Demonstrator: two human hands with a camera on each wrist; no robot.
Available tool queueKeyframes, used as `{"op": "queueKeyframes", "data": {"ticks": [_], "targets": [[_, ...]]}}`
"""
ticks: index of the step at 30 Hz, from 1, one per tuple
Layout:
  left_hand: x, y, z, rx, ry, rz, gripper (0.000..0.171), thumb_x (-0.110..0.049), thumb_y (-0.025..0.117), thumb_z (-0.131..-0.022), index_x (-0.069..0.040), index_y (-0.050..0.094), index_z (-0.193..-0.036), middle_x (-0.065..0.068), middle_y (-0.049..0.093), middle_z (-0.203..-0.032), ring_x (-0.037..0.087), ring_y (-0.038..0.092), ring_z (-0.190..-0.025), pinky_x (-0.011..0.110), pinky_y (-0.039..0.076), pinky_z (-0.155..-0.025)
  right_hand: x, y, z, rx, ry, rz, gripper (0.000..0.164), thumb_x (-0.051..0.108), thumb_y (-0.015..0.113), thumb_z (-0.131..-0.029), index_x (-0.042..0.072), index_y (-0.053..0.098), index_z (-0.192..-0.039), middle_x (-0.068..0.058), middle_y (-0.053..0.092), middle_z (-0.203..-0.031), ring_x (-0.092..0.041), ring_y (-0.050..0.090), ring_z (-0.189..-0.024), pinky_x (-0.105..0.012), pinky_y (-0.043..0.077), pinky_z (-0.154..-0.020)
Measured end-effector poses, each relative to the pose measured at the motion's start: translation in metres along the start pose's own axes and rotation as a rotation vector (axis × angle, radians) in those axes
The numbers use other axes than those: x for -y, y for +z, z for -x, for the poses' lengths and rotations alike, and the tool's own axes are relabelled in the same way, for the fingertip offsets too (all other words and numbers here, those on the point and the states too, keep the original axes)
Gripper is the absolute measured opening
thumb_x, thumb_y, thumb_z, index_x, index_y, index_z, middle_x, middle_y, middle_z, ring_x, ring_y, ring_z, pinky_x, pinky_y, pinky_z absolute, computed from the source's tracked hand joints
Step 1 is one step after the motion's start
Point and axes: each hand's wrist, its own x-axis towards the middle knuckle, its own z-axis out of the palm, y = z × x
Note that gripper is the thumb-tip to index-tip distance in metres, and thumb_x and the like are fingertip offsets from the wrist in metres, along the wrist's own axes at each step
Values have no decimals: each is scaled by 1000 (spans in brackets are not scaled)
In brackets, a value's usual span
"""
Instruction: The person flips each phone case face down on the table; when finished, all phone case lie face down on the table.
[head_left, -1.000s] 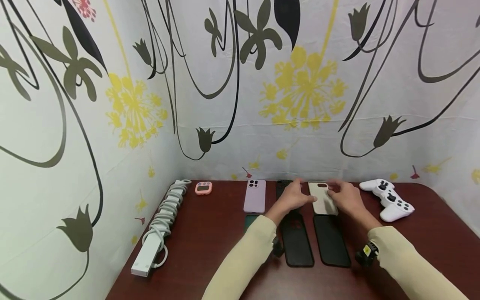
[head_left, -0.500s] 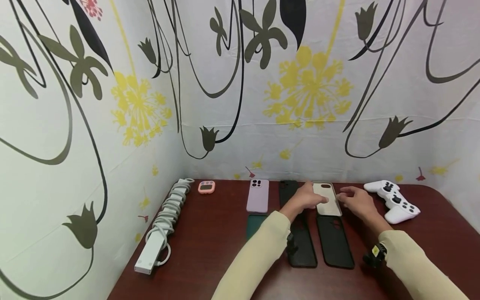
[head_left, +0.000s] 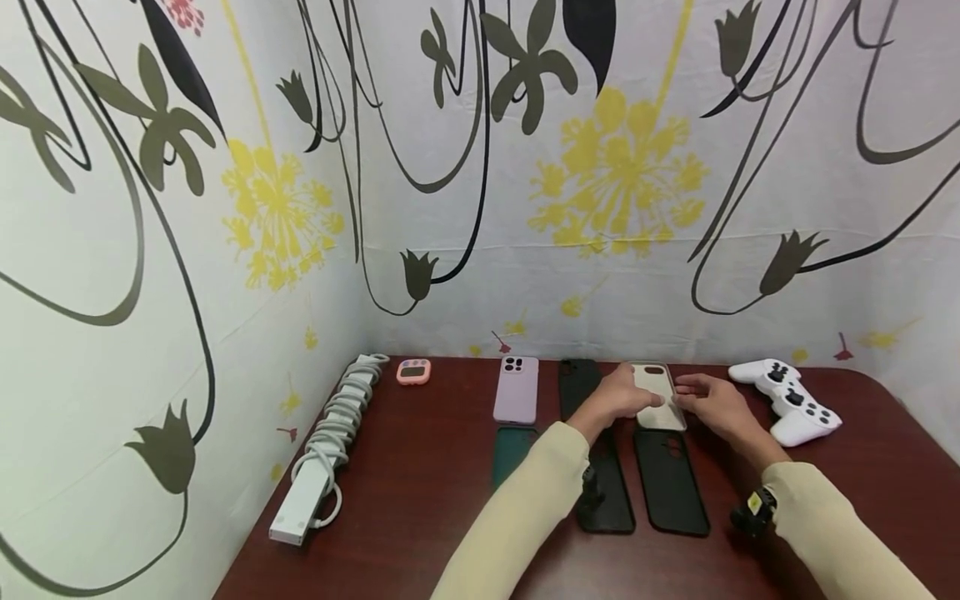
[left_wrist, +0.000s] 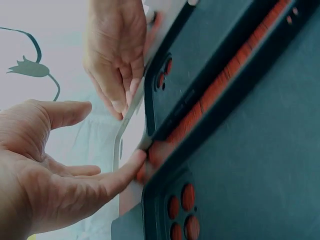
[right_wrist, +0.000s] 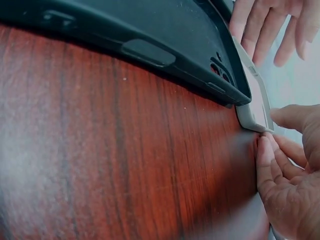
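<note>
Left hand [head_left: 617,398] at the left side of the white phone case [head_left: 660,417], thumb and fingers spread and relaxed; left wrist view puts a digit against the case's near-left corner. Right hand [head_left: 712,407] at the opposite side, also loose, fingertips by the right edge. Neither is clenched. White case lies at the back of the bench [head_left: 420,475], right of centre, between the two hands, camera cutout toward the wall [head_left: 465,325].

Directly in front of it, close up: a black case [head_left: 672,483], cutout at its far end. Left of that, a longer black case [head_left: 613,500], partly under the left forearm. Behind that one, a dark case [head_left: 577,387], partly covered by the left hand.

Further left: lilac phone-shaped piece [head_left: 516,396], green one [head_left: 512,454] nearer. Far left: small pink timer [head_left: 414,372], power strip [head_left: 296,504] wound in its cord. Right of the right hand: white game controller [head_left: 787,400].
</note>
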Motion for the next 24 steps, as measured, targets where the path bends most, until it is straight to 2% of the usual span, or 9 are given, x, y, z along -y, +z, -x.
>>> {"op": "queueKeyframes", "data": {"ticks": [3, 7, 9, 11, 13, 16, 20, 24], "targets": [[-2, 2, 0, 6, -24, 63, 72, -31, 82, -93, -19, 48, -155, 2, 56, -156, 23, 62, -133, 42, 59, -101, 0, 1, 1, 1, -6, 10, 58, 30, 64, -106, -7, 51, -150, -31, 62, -144, -41, 64, -125, -21, 49, -81], [-2, 3, -1, 8, -57, 125, 73, -26, 83, -93, -16, 47, -156, 4, 56, -155, 24, 67, -122, 40, 63, -91, 3, 2, 1, 25, -8, 21, 59, 33, 63, -107, -5, 52, -150, -33, 57, -148, -47, 59, -130, -32, 52, -86], [-2, 3, -2, 2, -64, 134, 72, -25, 83, -93, -16, 48, -155, 4, 57, -154, 24, 67, -123, 41, 62, -92, 4, 3, 0, 36, -4, 26, 59, 34, 61, -107, -5, 52, -150, -35, 54, -150, -48, 58, -130, -40, 54, -90], [-1, 2, -2, -3, -69, 118, 72, -27, 82, -94, -16, 47, -156, 4, 56, -155, 24, 65, -128, 41, 60, -99, 6, 3, -1, 44, 1, 32, 58, 34, 60, -107, -5, 53, -150, -36, 52, -151, -47, 57, -129, -46, 53, -93], [-1, 1, -3, -10, -72, 112, 71, -27, 80, -95, -16, 47, -156, 4, 55, -157, 24, 62, -134, 43, 57, -105, 8, 2, -2, 44, 10, 43, 58, 35, 59, -108, -5, 53, -150, -36, 52, -151, -45, 58, -127, -46, 53, -93], [-1, 0, -3, -19, -68, 134, 69, -24, 79, -96, -14, 47, -156, 4, 54, -158, 23, 60, -137, 43, 57, -105, 12, 1, -3, 54, 23, 36, 58, 34, 58, -108, -7, 54, -148, -35, 56, -146, -40, 66, -119, -41, 57, -87], [-2, -3, -2, -22, -46, 226, 65, -13, 77, -96, -10, 47, -153, 8, 58, -151, 25, 68, -119, 45, 63, -92, 18, 0, -5, 89, 47, -6, 59, 32, 57, -109, -12, 52, -147, -36, 60, -141, -33, 74, -107, -36, 63, -81], [0, -7, -1, -22, -4, 259, 46, 0, 70, -96, -3, 55, -139, 14, 66, -125, 24, 65, -90, 49, 63, -84, 24, 0, -4, 108, 82, -40, 58, 29, 54, -110, -14, 49, -148, -38, 55, -145, -34, 73, -112, -39, 65, -85]]}}
